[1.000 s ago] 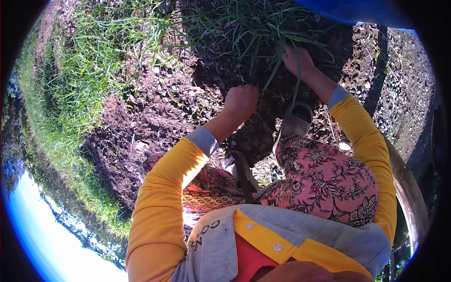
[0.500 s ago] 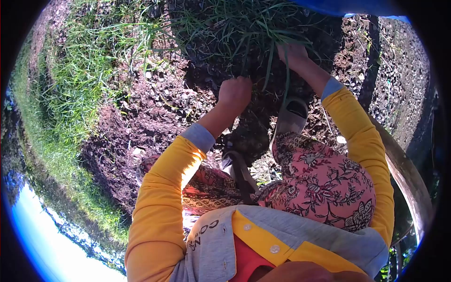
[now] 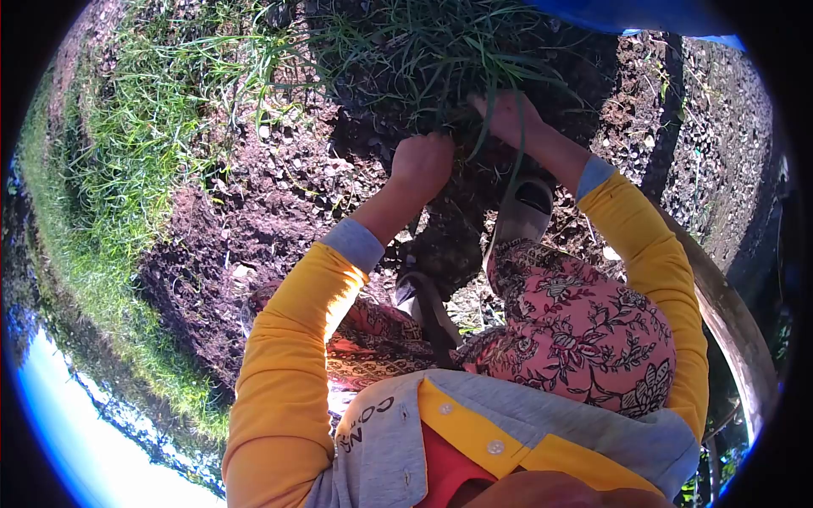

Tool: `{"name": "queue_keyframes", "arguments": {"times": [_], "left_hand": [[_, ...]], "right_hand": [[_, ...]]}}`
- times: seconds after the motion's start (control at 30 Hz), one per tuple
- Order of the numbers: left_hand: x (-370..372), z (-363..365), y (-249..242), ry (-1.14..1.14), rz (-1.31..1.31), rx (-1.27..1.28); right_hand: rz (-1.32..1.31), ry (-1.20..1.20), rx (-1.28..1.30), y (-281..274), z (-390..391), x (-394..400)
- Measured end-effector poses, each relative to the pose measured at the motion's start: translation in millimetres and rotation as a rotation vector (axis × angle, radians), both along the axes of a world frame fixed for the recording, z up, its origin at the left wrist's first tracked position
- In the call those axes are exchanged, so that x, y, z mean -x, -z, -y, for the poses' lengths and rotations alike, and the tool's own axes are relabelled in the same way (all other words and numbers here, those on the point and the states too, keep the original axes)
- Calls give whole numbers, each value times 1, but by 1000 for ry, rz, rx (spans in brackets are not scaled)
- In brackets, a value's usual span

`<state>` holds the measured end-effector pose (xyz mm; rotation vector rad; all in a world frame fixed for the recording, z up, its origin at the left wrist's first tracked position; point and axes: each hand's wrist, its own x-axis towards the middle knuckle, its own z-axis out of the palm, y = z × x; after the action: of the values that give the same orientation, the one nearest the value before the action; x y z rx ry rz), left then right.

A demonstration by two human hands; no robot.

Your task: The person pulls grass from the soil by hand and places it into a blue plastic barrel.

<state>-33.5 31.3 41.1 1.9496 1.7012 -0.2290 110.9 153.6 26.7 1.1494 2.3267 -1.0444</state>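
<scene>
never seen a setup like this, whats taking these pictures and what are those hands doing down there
There is no machine here, just a person with two bare hands. One camera worn on the head looks forward and down, so the yellow sleeves reach up from the bottom of the view, and the edges look rounded.

The ground is dark, crumbly soil, with a clump of grass in shade ahead and brighter grass on the left.

The left hand is curled into a fist at the clump's near edge. The right hand is beside it, among the long blades. Whatever either grip may contain is hidden. Below the right hand is a shoe.
</scene>
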Motion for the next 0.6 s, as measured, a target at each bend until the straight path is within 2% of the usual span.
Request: {"name": "queue_keyframes", "arguments": {"times": [0.1, 0.2, 0.3, 0.4, 0.5, 0.6], "left_hand": [[-1, 2, 2, 3, 2, -25], [0, 5, -2, 9, 6, -28], [1, 6, -3, 0, 13, -15], [1, 7, -3, -7, 3, -18], [2, 7, -4, -9, -6, -15], [3, 8, -4, -14, 1, -9]], "right_hand": [[-176, -222, -577, 49, -25, -21], [-80, -262, -783, 69, -47, -26], [67, -383, -851, 54, -45, -30], [65, -436, -951, 61, -63, -33], [87, -456, -859, 53, -67, -32], [107, -342, -702, 55, -69, -30]]}}
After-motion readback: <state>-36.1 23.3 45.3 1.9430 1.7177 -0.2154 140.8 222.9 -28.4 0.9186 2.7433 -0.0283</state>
